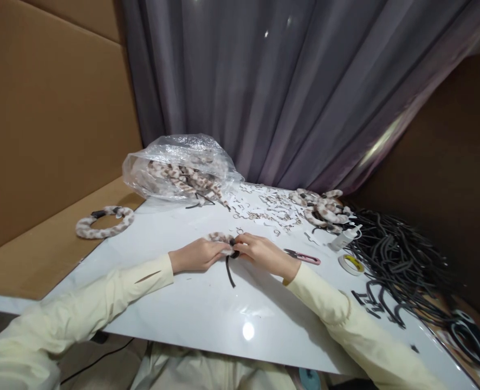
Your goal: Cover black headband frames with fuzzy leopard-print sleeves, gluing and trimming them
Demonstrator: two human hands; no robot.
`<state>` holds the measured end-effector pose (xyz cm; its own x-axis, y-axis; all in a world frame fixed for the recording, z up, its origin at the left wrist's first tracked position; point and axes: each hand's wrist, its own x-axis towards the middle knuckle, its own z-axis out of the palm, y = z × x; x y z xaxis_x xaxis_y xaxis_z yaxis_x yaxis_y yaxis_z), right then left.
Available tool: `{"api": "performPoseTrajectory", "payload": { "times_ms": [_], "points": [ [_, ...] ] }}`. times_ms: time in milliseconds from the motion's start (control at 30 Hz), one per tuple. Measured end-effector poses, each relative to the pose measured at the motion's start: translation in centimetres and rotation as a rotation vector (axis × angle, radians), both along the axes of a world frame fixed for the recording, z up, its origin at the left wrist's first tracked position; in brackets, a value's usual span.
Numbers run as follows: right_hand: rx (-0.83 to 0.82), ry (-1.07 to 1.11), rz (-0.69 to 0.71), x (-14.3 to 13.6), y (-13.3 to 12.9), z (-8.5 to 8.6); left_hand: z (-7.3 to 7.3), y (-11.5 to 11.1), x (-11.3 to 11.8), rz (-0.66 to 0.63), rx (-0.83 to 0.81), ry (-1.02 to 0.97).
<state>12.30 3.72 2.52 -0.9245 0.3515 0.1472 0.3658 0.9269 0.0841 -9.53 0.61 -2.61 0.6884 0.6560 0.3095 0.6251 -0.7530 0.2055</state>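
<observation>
Left hand (195, 254) and right hand (266, 254) pinch the fluffy piece (219, 237) together — the black strip (229, 272), pointing toward six o'clock, could slip if either grip slackens.

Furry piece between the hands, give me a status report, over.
Left hand gripping furry piece. Right hand pinching at its black section. Black strip hanging loose below. Pink-handled snips lying near right wrist.

– Plush piece (219, 237), over the table's (207, 319) middle?
– Partly hidden by left hand (197, 253) and right hand (264, 252).
– Scraps (260, 216), table's far side?
– Too small to identify.
– Curtain (240, 81), behind table?
– Cut off at top.
</observation>
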Motion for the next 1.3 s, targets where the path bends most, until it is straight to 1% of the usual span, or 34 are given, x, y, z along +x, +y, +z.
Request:
{"api": "performPoseTrajectory", "payload": {
  "times_ms": [67,167,267,333,400,500,533,600,633,700,767,833,1000,1133,1200,1300],
  "points": [
    [0.031,-0.017,0.018,-0.3,0.1,-0.1,0.1,0.0,0.0,0.011,-0.01,0.004],
    [0.083,-0.043,0.05,-0.3,-0.1,0.1,0.2,-0.1,0.1,0.047,-0.009,0.012],
    [0.119,-0.071,0.082,0.1,-0.7,0.5,0.1,-0.1,0.2,0.068,0.013,0.058],
    [0.142,-0.078,0.072,0.6,-1.4,0.6,0.1,0.0,0.2,0.072,0.028,0.089],
    [0.107,-0.058,0.044,1.3,-2.3,0.6,0.1,-0.1,0.3,0.069,0.038,0.099],
    [-0.05,-0.004,-0.049,2.1,-3.5,0.6,0.2,-0.1,0.3,0.061,0.05,0.088],
    [-0.077,0.015,-0.089,2.2,-3.7,0.6,0.3,-0.1,0.3,0.058,0.048,0.081],
    [-0.044,0.037,-0.141,2.1,-3.5,0.6,0.4,-0.2,0.3,0.051,0.04,0.066],
    [-0.014,0.042,-0.137,1.8,-3.2,0.5,0.5,-0.2,0.3,0.047,0.035,0.06],
    [0.005,0.035,-0.082,1.2,-2.2,0.3,0.5,-0.3,0.3,0.039,0.035,0.053],
    [-0.018,0.027,-0.033,0.4,-1.3,0.1,0.4,-0.3,0.3,0.027,0.042,0.048],
    [-0.037,0.03,-0.019,-0.2,-0.7,-0.2,0.4,-0.2,0.3,0.016,0.048,0.039],
    [-0.069,0.061,-0.016,-0.3,-0.5,-0.2,0.4,-0.2,0.3,0.016,0.049,0.043],
    [-0.114,0.128,-0.044,1.1,-0.2,0.8,0.5,-0.3,0.4,0.04,0.046,0.073],
    [-0.129,0.192,-0.095,2.6,0.0,1.6,0.5,-0.3,0.4,0.044,0.046,0.076],
    [-0.173,0.307,-0.208,5.5,-0.1,3.0,0.5,-0.2,0.3,0.046,0.043,0.069]
  ]
}}
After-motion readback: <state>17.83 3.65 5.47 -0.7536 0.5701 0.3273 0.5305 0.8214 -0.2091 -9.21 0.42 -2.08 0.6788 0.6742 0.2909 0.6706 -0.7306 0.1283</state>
